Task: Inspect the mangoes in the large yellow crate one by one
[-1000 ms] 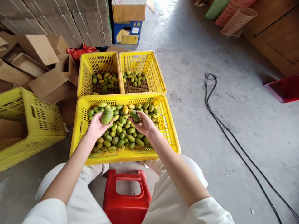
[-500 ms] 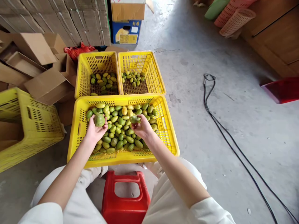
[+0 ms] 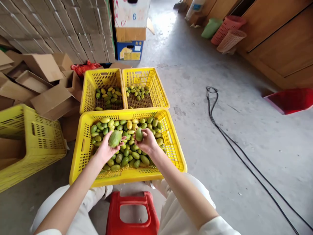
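Observation:
Above the near yellow crate [image 3: 122,181], my left hand [image 3: 107,148] holds a large green mango [image 3: 115,138], cradled in the palm with some fingertips spread past it. A smaller green mango [image 3: 139,134] is gripped between the thumb and fingers of my right hand [image 3: 148,142]. Beneath both hands, the crate holds many green and yellowish mangoes [image 3: 135,156], several partly hidden by my hands. Two smaller yellow crates stand against its far side. The left one [image 3: 83,94] and the right one [image 3: 162,93] each have a small heap of mangoes at the bottom.
A red stool [image 3: 133,228] stands between my knees. To the left are another yellow crate [image 3: 44,137] and loose cardboard boxes [image 3: 52,99]. Stacked cartons [image 3: 73,32] rise behind. A black cable [image 3: 234,147] lies on the floor to the right, near a red dustpan-like object [image 3: 290,100].
My left hand has turned its mango about and moved inward. My right hand has turned the smaller mango more upright. The view has tilted up a little.

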Available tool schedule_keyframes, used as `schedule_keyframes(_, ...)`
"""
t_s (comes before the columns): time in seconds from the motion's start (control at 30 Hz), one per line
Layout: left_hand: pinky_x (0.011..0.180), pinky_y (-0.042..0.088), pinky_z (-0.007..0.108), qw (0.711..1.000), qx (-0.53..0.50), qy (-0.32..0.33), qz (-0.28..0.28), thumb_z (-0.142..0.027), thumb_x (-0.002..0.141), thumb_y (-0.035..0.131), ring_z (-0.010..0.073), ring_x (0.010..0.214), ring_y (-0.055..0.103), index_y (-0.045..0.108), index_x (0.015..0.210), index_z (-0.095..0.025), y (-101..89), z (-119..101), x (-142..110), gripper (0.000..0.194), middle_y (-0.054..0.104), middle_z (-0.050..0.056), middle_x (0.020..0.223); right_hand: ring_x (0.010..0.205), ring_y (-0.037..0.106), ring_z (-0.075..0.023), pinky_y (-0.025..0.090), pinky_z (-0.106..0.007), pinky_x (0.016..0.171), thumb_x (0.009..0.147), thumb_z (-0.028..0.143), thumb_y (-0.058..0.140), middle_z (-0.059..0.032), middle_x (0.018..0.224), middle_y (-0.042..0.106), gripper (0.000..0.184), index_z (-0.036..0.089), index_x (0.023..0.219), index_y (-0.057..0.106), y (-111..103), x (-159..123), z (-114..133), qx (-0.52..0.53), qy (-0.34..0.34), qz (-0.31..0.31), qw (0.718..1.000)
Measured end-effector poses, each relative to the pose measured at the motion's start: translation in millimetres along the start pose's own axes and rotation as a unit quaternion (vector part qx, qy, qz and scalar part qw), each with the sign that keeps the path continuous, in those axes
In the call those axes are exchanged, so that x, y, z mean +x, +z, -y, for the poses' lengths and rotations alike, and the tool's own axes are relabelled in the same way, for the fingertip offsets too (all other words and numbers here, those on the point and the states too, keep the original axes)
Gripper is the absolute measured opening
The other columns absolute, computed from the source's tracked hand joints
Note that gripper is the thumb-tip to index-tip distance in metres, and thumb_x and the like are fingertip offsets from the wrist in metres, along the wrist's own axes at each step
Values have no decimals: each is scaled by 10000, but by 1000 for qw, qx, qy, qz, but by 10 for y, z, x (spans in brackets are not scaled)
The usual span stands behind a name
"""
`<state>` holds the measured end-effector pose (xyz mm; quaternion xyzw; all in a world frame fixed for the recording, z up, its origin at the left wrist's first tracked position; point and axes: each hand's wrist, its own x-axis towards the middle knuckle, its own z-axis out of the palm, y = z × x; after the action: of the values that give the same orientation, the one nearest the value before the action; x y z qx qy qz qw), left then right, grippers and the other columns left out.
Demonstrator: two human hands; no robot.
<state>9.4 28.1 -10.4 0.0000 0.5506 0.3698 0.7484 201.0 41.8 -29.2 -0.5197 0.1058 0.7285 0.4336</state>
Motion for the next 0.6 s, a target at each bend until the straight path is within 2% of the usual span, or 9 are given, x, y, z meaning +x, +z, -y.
schedule_keyframes(0.07, 453, 469, 195, 1000, 15, 23, 10, -355, 1010, 721, 139, 581, 671, 739, 1038, -178, 7, 26, -43, 181, 821, 140, 952, 634, 609, -135, 429, -201, 555, 981, 230, 528, -20, 763, 642, 124, 210, 900, 620, 37, -45, -2, 13, 5, 0, 1000)
schedule_keyframes(0.13, 429, 421, 185, 997, 38, 64, 26, -322, 966, 770, 82, 489, 554, 720, 955, -180, -1, 60, -71, 151, 812, 109, 922, 621, 601, -119, 432, -187, 552, 1015, 261, 543, -22, 780, 670, 174, 201, 882, 639, 61, -86, -6, 12, 2, 1, 1000)
schedule_keyframes(0.23, 417, 377, 189, 990, 72, 110, 56, -331, 909, 833, 54, 463, 475, 676, 858, -178, -40, 113, -79, 225, 797, 98, 901, 609, 588, -112, 440, -183, 551, 1024, 293, 567, -31, 803, 703, 206, 203, 859, 653, 64, -119, -13, 3, -5, 12, 1000)
schedule_keyframes(0.33, 443, 410, 207, 988, 74, 121, 59, -332, 870, 879, 78, 499, 519, 672, 890, -187, -78, 147, -53, 253, 776, 86, 880, 603, 578, -114, 447, -185, 555, 1012, 295, 568, -36, 794, 708, 207, 206, 845, 653, 31, -98, -12, -5, -2, 21, 1000)
schedule_keyframes(0.47, 496, 496, 225, 993, 40, 111, 7, -261, 857, 891, 120, 553, 625, 685, 961, -198, -84, 151, 2, 239, 726, 41, 831, 599, 562, -127, 447, -199, 540, 985, 299, 608, -30, 771, 680, 172, 221, 833, 627, -24, -30, -1, -48, -17, 36, 998)
schedule_keyframes(0.6, 520, 541, 227, 996, 20, 90, -19, -213, 949, 787, 146, 599, 686, 711, 970, -177, -50, 117, 25, 86, 735, 60, 835, 619, 580, -127, 463, -192, 557, 997, 289, 600, -20, 766, 666, 165, 227, 844, 602, -31, -6, 8, -37, -25, 26, 999)
